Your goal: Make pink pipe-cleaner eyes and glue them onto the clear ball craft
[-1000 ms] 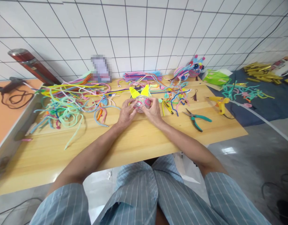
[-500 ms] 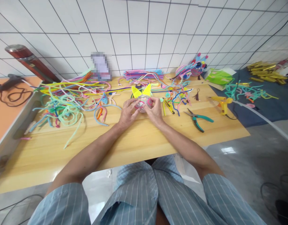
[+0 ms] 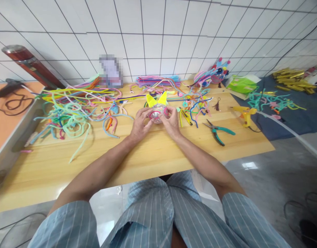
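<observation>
Both hands meet over the middle of the wooden table (image 3: 153, 155). Between them sits a small clear ball (image 3: 158, 113) wrapped in pink pipe cleaner, with two yellow pipe-cleaner ears on top. My left hand (image 3: 139, 124) cups its left side, fingers curled round it. My right hand (image 3: 170, 121) pinches the pink pipe cleaner on its right side with thumb and forefinger.
Loose pipe cleaners (image 3: 73, 113) in many colours cover the table's left and back. Teal-handled pliers (image 3: 218, 131) and a yellow glue gun (image 3: 244, 113) lie to the right. A finished colourful pipe-cleaner figure (image 3: 212, 75) stands at the back right. A green packet (image 3: 241, 84) lies beyond it.
The hands stay on the ball; the fingers have shifted slightly on the pink wrap. The view has tipped a little.
</observation>
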Action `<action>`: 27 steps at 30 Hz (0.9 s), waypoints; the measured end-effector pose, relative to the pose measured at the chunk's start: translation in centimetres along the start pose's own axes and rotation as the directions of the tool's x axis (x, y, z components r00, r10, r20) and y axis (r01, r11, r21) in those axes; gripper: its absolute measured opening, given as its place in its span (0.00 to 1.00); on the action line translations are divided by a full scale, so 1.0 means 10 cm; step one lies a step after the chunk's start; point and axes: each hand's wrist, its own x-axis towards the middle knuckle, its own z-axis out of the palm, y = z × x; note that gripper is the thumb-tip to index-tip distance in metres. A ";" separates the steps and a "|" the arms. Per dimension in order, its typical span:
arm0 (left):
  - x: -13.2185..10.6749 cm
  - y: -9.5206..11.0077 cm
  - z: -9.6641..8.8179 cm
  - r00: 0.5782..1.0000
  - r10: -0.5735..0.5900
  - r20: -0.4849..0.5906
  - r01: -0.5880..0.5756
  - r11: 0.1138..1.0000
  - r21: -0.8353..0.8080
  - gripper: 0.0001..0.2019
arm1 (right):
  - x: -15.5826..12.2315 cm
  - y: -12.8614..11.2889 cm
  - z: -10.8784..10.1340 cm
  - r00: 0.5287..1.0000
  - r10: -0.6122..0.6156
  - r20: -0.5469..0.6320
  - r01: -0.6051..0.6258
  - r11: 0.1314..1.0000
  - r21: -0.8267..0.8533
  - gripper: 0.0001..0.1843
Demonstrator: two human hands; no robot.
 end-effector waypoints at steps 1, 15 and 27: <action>-0.01 -0.01 0.01 1.000 -0.016 -0.016 0.016 0.999 -0.033 0.21 | 0.00 0.00 -0.01 1.000 0.003 0.001 -0.003 1.000 0.007 0.31; -0.04 -0.14 0.07 0.993 -0.092 0.074 0.106 0.972 -0.210 0.20 | 0.17 0.05 -0.14 0.995 0.052 0.084 -0.064 0.988 0.143 0.35; -0.02 -0.22 0.01 0.993 -0.070 0.090 0.080 0.991 -0.110 0.20 | 0.25 0.13 -0.22 0.988 0.005 0.157 -0.031 0.986 0.163 0.36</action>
